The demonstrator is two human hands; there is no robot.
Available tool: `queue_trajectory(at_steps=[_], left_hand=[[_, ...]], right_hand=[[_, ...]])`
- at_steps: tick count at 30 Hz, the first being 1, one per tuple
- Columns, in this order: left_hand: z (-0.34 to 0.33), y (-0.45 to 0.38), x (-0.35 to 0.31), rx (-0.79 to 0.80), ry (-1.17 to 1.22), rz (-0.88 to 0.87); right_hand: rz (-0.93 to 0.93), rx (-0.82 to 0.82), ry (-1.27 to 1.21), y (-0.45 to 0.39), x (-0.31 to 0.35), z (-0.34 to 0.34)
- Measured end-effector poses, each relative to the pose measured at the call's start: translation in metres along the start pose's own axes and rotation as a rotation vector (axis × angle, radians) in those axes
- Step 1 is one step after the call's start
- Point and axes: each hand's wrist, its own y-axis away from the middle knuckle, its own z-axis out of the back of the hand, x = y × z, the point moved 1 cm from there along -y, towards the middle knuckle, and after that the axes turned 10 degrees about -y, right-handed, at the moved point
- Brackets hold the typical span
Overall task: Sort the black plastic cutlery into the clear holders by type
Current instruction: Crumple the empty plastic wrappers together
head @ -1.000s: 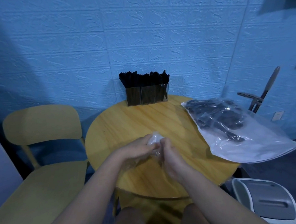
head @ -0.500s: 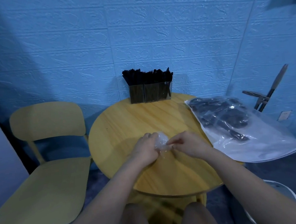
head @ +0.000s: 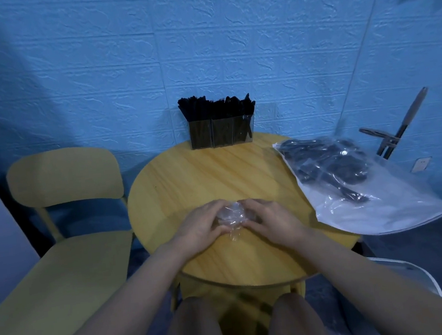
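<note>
Crumpling a small clear plastic wrapper (head: 230, 216) between both hands, just above the near part of the round desk (head: 188, 181). Left hand (head: 201, 227) and right hand (head: 269, 220) face each other, fingers curled round the wad from either side; it is squeezed between them. No cutlery visible in either hand. Judgement: the wrapper is waste being compacted, not a piece to sort.

Right of the hands, a large clear bag (head: 373, 195) lies flat on the desk, its far side hanging over the edge. Loose black cutlery (head: 330, 167) is heaped in its upper part; types cannot be told apart there. Judgement: this is the unsorted stock, kept within right-hand reach.

Far edge of desk, against the blue wall: clear holders (head: 220, 132), three compartments in a row, each packed with upright black pieces. Which type sits in which compartment cannot be made out.

A yellow chair (head: 64, 209) stands left of the desk.
</note>
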Motion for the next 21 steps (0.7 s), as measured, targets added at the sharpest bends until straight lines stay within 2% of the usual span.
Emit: queue_trajectory(at_steps=[3,5,7,11,16,19,21], left_hand=[[0.004,0.004,0.001,0.026,0.047,0.012],[0.005,0.003,-0.005,-0.002,-0.019,0.013],[0.006,0.006,-0.014,-0.058,-0.105,-0.024],[-0.001,0.021,-0.041,-0.208,-0.175,-0.220],[-0.026,0.029,-0.126,-0.428,-0.095,-0.514],[-0.054,0.020,-0.201,-0.503,0.031,-0.648],[-0.081,0.007,-0.248,-0.486,0.074,-0.714]], right_hand=[[-0.044,0.060,-0.026,0.002,0.003,0.002],[-0.078,0.112,-0.018,0.003,0.003,0.004],[-0.086,0.085,-0.010,0.011,0.006,0.005],[-0.089,-0.101,-0.051,0.056,0.010,0.013],[0.095,-0.358,0.008,0.155,-0.010,0.059],[0.016,-0.509,0.033,0.221,-0.036,0.087],[-0.062,-0.572,0.052,0.264,-0.061,0.099]])
